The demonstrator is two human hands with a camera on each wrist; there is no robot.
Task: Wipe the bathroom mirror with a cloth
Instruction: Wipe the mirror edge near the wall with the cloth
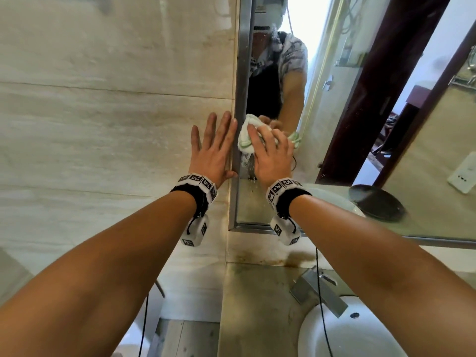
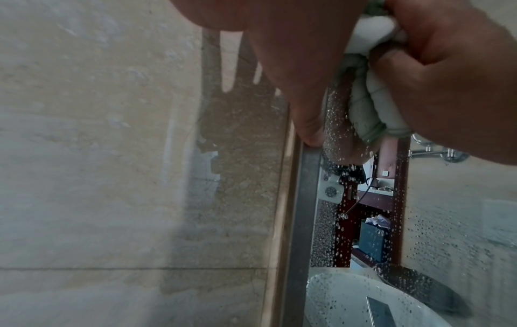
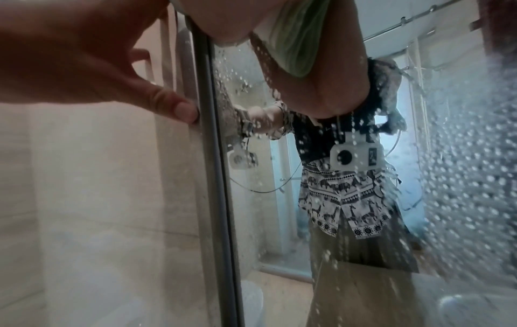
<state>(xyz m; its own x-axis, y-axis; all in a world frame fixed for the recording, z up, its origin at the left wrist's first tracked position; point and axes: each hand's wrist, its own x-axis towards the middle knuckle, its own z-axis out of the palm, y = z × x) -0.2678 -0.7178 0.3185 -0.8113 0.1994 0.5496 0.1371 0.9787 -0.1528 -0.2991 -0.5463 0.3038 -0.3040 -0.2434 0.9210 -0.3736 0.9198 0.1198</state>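
2 bare hands work at the mirror's (image 1: 334, 104) left edge. The left hand (image 1: 213, 148) lies flat, fingers straight, on the wall tile (image 1: 103, 112), thumb touching the frame (image 1: 242, 73). The right hand (image 1: 273, 153) clutches a bunched white cloth (image 1: 244, 135) against the glass just right of the frame. Droplets (image 2: 419, 239) cover the glass nearer the sink (image 1: 342, 338); firm, overlapping downward strokes would likely clear them.

No legible words, brands or numbers anywhere; only black-and-white square code markers on the wrist bands (image 1: 197, 182) and on the hanging white camera blocks (image 1: 195, 234).
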